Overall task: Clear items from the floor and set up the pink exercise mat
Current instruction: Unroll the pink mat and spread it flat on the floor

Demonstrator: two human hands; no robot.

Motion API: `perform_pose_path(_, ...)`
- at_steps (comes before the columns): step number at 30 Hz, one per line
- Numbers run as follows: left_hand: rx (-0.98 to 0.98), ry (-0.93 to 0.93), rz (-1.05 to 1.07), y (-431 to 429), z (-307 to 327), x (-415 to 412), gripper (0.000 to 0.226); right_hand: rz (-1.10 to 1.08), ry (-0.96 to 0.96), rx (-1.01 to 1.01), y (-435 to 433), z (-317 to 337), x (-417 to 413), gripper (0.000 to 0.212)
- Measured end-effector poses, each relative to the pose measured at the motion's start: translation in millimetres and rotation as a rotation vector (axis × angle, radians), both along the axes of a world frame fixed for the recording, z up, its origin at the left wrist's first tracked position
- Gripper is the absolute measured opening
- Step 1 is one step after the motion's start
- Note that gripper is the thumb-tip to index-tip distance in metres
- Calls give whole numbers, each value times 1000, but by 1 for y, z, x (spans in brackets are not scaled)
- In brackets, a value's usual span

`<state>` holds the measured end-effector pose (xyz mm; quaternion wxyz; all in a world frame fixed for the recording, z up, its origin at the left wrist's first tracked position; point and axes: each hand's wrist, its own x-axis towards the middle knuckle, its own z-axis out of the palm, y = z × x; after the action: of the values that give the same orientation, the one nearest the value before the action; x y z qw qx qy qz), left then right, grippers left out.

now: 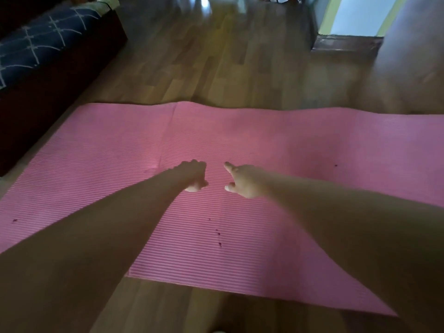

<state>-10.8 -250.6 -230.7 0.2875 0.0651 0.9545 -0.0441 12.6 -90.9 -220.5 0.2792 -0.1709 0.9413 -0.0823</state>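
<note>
The pink exercise mat (240,131) lies unrolled across the wooden floor, ribbed, with a slight ripple along its far edge. Both my arms reach out over its middle. My left hand (193,175) hovers above the mat with its fingers curled under and nothing in it. My right hand (242,180) is beside it, a small gap between them, with a finger stretched forward and the thumb out, holding nothing. Whether either hand touches the mat cannot be told.
A dark sofa (55,75) with a navy patterned cover (38,42) borders the mat's left end. A bright doorway with a raised threshold (346,43) stands at the far right. Chair legs (240,6) and a bag show at the far edge of the wooden floor (216,68).
</note>
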Motion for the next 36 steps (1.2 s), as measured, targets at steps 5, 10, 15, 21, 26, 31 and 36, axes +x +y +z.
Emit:
perform_pose_path(5, -4, 31, -203, 85, 19, 9, 63, -141, 53, 22, 86, -3, 12, 75)
perform_pose_path(10, -6, 120, -328, 164, 26, 15, 62, -308, 45, 69, 171, -4, 37, 74)
perform_pose_path(15, 70, 73, -311, 235, -14, 48, 68, -459, -28, 84, 243, -30, 83, 78)
perform_pose_path(21, 94, -52, -230, 240, -78, 80, 87, -571, -150, 35, 278, -73, 120, 84)
perform_pose_path(26, 95, -61, -220, 229, -112, 86, 106, -500, -207, 48, 285, -110, 133, 91)
perform_pose_path(31, 132, -70, -168, 240, -122, 66, 116, -474, -223, 78, 299, -108, 107, 90)
perform_pose_path(36, 161, -26, -241, 270, -116, 32, 114, -539, -219, 113, 319, -101, 78, 85)
